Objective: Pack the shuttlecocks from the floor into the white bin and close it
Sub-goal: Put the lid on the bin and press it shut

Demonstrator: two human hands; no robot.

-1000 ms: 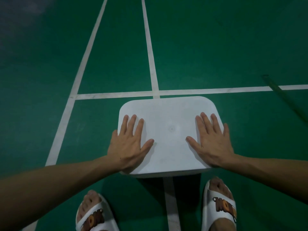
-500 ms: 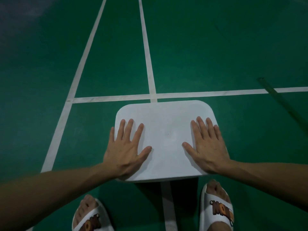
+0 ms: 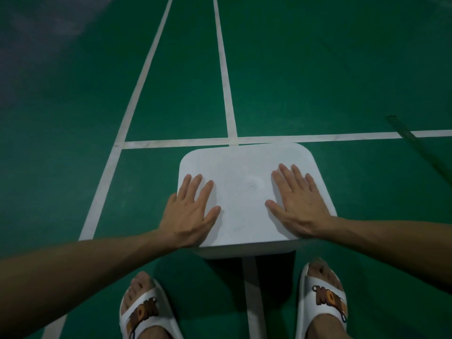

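Green court floor [image 3: 318, 69] — white lines [image 3: 223, 69], white bin [image 3: 244, 192], slippered feet [image 3: 144, 311].

Dim green court floor [image 3: 318, 69] crossed by white lines [image 3: 223, 69].

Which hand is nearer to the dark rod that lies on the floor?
Right. The right hand lies flat on the lid at its right, toward the dark rod; the left hand lies at its left.

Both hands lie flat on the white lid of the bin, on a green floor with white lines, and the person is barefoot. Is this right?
One thing is wrong: the person is not barefoot. The head view shows white slippers on both feet. The rest holds: left hand and right hand lie flat on the white lid, on the green floor with white lines.
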